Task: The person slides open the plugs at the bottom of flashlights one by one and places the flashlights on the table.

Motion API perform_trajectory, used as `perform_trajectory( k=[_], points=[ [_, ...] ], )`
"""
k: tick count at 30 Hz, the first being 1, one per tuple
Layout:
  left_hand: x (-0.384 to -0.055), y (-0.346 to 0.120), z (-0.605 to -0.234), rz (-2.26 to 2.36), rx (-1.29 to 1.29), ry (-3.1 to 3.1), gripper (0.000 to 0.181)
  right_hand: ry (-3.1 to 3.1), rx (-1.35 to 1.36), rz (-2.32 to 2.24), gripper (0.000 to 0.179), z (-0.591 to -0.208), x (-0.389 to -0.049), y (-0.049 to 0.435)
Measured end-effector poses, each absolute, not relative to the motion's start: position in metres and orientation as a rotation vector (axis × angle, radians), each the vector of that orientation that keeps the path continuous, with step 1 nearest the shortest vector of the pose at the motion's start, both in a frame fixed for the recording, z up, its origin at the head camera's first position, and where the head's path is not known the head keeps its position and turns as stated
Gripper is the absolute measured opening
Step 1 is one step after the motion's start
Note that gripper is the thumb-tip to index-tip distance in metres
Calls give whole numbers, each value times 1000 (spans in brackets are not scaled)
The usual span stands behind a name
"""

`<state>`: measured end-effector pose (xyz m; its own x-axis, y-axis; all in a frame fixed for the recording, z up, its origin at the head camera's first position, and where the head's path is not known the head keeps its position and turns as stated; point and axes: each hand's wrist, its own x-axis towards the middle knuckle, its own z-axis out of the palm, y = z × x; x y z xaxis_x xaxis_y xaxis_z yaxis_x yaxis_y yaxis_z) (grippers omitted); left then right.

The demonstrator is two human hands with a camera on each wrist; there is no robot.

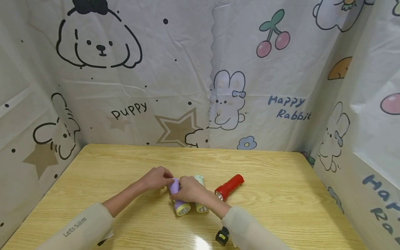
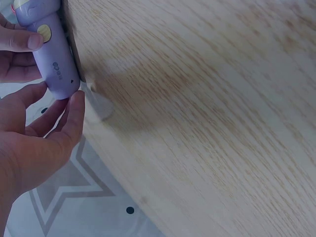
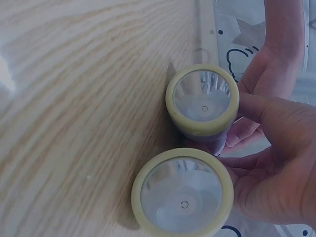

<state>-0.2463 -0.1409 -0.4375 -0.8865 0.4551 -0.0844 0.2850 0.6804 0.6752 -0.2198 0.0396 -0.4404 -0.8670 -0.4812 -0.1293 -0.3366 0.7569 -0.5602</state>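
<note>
A purple flashlight [image 1: 174, 186] with a pale yellow head rim lies on the table, its lens towards me. My left hand [image 1: 156, 178] pinches its tail end between thumb and fingertips, as the left wrist view shows. My right hand [image 1: 191, 190] grips the body nearer the head, with its thumb by the yellow button [image 2: 44, 33]. Right beside it lies a mint green flashlight [image 1: 199, 179], partly hidden by the right hand; its round lens [image 3: 182, 195] faces the right wrist camera. Off to the right rests a red flashlight [image 1: 230, 186], lying at a slant.
The wooden table [image 1: 275, 208] ends at a printed cloth backdrop [image 1: 175, 86] behind and at both sides. Below the right forearm sits a small black object [image 1: 222, 236] with a yellow mark, close to the sleeve [image 1: 247, 225].
</note>
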Motion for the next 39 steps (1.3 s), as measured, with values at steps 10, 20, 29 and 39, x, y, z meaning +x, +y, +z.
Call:
perform_trajectory(
  k=[10,20,29,39],
  points=[
    [-246,-140,-437,1020,551,2609,18,2720,-657,-772,28,-439,-217,38],
    [-248,-141,-437,995,561,2621,20,2734,-647,-757,29,-440,-217,38],
    [-246,-139,-437,1031,520,2617,19,2738,-617,-768,28,-440,-216,37],
    [-244,-139,-439,1106,483,2595,18,2718,-587,-784,28,-440,-216,37]
  ],
)
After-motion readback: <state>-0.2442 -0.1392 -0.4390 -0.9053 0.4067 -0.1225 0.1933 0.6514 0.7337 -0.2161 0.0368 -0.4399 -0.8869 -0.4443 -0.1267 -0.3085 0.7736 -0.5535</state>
